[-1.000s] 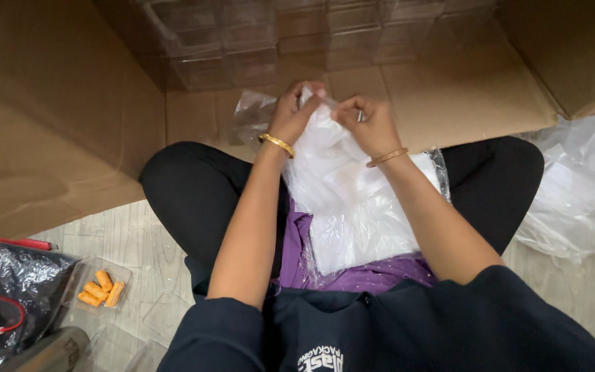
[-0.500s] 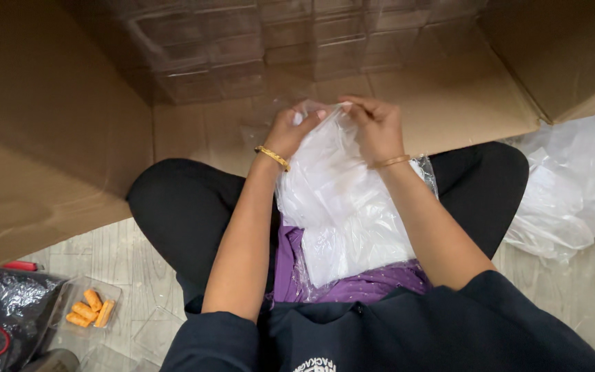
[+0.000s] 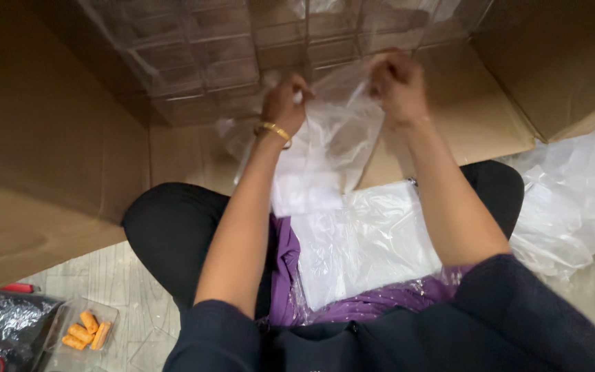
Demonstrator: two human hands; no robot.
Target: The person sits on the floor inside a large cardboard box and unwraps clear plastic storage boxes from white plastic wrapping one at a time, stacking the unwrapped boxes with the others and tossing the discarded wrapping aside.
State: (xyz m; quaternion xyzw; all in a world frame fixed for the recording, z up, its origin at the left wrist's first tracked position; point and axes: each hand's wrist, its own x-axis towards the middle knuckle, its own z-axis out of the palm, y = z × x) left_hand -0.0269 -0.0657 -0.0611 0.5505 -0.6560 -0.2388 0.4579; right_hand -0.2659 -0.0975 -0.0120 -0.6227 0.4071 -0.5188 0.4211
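You pinch the clear plastic bag (image 3: 332,138) at twelve o'clock, your left hand (image 3: 285,103) and right hand (image 3: 397,86) each closed on a top corner, pulling its mouth apart above the bag stack (image 3: 366,238) on your lap.

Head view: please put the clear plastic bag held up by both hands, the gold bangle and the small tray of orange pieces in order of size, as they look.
1. Clear plastic bag, clearly the largest.
2. Small tray of orange pieces.
3. Gold bangle, smallest.
Left hand, right hand.
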